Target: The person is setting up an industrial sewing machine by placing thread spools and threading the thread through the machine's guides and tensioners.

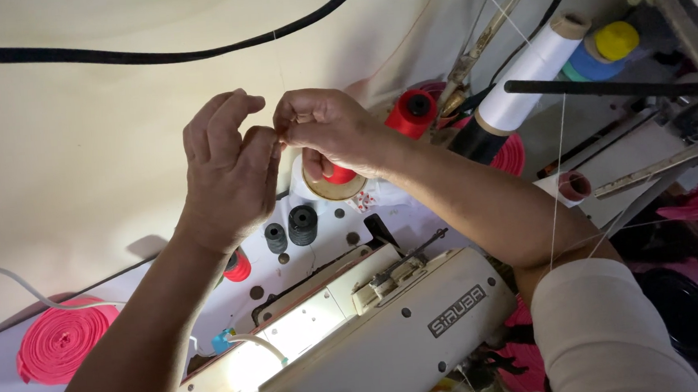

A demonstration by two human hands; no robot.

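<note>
Far left, a roll of pink tape (59, 341) lies on the shelf. Left hand (229, 173) is raised, fingers curled, thumb & forefinger pressed together at the tips — meeting the right hand (324, 128), which pinches a thin white thread (558, 169) (barely visible at the fingertips). Below them: two dark spools (292, 227) and the white sewing machine (375, 333) w/ its lamp lit. Further right — a red cone (410, 113), then a big white thread cone (525, 73), thread running down from there.
</note>
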